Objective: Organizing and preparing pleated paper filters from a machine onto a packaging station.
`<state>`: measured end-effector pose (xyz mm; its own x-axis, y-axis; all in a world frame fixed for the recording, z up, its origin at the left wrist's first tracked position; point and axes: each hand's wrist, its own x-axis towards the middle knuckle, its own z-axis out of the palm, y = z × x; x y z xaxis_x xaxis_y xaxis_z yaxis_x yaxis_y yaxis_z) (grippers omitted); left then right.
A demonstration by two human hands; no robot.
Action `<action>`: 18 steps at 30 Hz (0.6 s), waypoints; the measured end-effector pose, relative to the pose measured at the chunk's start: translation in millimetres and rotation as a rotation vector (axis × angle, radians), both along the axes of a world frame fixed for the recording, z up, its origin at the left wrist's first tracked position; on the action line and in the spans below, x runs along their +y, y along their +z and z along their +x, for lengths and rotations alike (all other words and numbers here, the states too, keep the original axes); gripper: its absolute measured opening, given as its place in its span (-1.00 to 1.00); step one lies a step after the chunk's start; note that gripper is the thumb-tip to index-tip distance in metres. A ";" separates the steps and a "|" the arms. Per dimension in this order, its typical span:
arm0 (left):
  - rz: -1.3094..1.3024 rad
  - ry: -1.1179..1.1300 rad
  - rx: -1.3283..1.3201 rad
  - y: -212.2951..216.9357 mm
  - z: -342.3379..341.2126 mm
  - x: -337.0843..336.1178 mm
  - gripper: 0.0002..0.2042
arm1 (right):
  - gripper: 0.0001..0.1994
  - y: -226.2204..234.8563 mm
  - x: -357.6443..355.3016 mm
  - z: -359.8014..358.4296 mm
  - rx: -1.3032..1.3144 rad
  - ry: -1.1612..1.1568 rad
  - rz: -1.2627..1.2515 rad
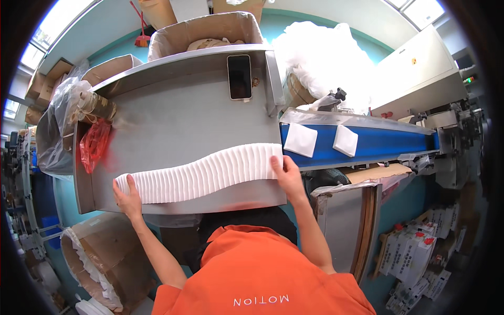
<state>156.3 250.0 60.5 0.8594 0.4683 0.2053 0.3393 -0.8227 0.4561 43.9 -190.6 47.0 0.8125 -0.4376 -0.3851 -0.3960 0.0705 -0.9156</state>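
Note:
A long row of white folded pads [205, 173] stands on edge, packed face to face, on the grey metal table [168, 115]. It curves in a gentle wave from lower left to upper right. My left hand [128, 200] grips its left end, thumb over the near face and fingers round the outer side. At the other end, beside the conveyor, my right hand [289, 176] holds the last pads between thumb and fingers. Two loose white pads, one nearer [300, 140] and one farther along [346, 140], lie flat on the blue conveyor belt [323, 137].
A phone [240, 77] lies near the table's raised back rim. On the left are a red plastic bag [95, 144] and a taped cylinder [96, 105]. Cardboard boxes stand behind the table [205, 31] and at lower left [107, 257]. A white cabinet [415, 71] is beyond the conveyor.

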 end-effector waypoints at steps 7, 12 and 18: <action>-0.001 0.065 -0.016 -1.2 -6.1 0.8 -0.29 | -0.67 9.8 -13.1 -13.1 0.215 -0.064 0.539; 0.023 0.066 -0.004 -3.1 -3.4 -8.8 -0.28 | -0.68 -1.2 -22.4 -8.9 0.043 -0.314 0.476; 0.021 0.061 -0.006 -5.2 -3.7 -10.7 -0.29 | -0.67 6.1 6.8 2.7 0.028 0.029 0.121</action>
